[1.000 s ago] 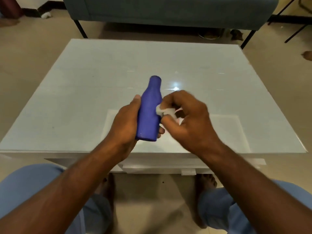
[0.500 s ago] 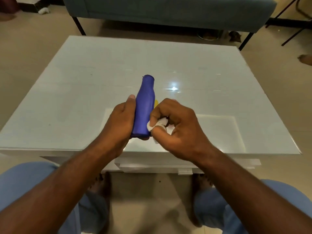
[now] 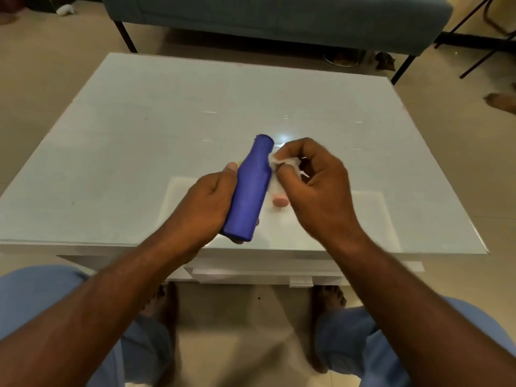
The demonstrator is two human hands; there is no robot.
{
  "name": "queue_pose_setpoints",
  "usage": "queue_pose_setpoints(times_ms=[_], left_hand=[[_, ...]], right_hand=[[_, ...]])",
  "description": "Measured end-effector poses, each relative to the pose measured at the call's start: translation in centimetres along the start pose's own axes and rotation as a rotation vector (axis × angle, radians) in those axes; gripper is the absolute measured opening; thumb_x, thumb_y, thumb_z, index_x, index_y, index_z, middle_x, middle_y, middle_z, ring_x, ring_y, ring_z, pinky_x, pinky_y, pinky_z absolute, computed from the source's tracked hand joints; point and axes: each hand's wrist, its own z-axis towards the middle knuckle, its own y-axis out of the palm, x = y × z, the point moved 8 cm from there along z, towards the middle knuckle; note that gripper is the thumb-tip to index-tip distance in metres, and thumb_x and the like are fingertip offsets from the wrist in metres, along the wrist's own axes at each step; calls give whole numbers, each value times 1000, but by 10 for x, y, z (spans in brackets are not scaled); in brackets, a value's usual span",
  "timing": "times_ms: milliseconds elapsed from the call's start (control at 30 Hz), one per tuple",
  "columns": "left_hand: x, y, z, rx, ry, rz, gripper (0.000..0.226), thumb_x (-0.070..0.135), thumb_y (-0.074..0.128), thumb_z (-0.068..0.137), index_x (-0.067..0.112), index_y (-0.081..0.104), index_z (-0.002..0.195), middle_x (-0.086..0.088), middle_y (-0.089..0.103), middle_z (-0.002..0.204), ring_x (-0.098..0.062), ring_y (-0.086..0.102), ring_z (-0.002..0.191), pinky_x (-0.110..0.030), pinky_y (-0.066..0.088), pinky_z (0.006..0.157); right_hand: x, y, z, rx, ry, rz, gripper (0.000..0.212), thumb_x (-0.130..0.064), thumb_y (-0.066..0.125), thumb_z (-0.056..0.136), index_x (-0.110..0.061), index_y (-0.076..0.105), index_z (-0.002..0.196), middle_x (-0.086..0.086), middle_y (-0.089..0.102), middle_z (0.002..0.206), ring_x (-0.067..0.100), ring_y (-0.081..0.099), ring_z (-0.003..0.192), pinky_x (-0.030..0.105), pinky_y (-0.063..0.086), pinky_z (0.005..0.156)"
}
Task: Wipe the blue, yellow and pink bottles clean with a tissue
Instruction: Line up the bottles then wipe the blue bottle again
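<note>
My left hand (image 3: 208,199) grips the lower body of the blue bottle (image 3: 249,188), which tilts with its neck away from me above the table's near edge. My right hand (image 3: 315,185) pinches a crumpled white tissue (image 3: 280,164) against the right side of the bottle's neck. Just the end of the pink bottle (image 3: 280,201) shows on the table between my hands. A sliver of yellow (image 3: 239,163), probably the yellow bottle, peeks out behind my left thumb; the rest is hidden.
The white glass-topped table (image 3: 139,152) stands in front of my knees, with a drawer front under its near edge. A teal sofa (image 3: 279,18) on black legs lies beyond it. Someone's foot (image 3: 501,101) shows at the far right.
My right hand has slid the tissue up from the bottle's base to its neck. The bottle has tilted a little further, and the pink bottle's end has come into sight.
</note>
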Motion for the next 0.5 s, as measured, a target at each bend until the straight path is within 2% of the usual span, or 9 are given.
queue_pose_setpoints(times_ms=[67,167,233,300,367,400,500], left_hand=[[2,-12,8,71,28,38,51,52,33,103,12,64,106,-17,74,95,-34,74,84,-52,61,81],[13,-58,22,382,101,155,59,54,30,103,6,63,95,-7,68,79,-25,66,70,-37,52,67],[18,-77,28,456,143,378,58,57,27,102,9,59,99,-3,61,82,-23,59,70,-32,43,63],[7,-84,33,434,71,570,55,60,29,100,13,54,117,-3,61,96,-22,61,77,-31,43,64],[-7,-85,38,412,-16,746,56,58,31,100,11,48,126,-7,60,100,-25,61,82,-34,43,65],[-12,-86,40,400,-48,814,56,56,33,101,9,47,127,-9,59,100,-25,60,82,-35,42,64],[-25,-84,47,347,-138,895,53,49,36,102,4,45,128,-17,61,107,-27,57,82,-36,41,65]], right_hand=[[6,-21,10,115,63,-66,13,-10,68,98,-21,72,100,-10,72,97,8,70,87,24,60,72],[19,-47,17,123,135,-305,17,-18,68,96,-25,74,109,-9,71,110,10,69,97,33,61,88],[31,-52,14,19,218,-503,25,-19,69,94,-22,72,119,-2,65,124,15,67,107,32,57,96],[45,-48,8,-139,300,-670,25,-17,67,94,-11,69,119,7,60,134,24,65,115,31,52,95],[60,-40,-2,-356,379,-863,33,-18,62,98,-4,63,128,13,51,147,30,63,120,29,47,92],[66,-36,-7,-458,411,-940,34,-19,59,100,-2,61,130,14,49,148,30,63,117,29,47,90],[72,-28,-23,-669,442,-1071,29,-22,54,104,-5,63,125,11,58,133,27,64,107,31,52,88]])
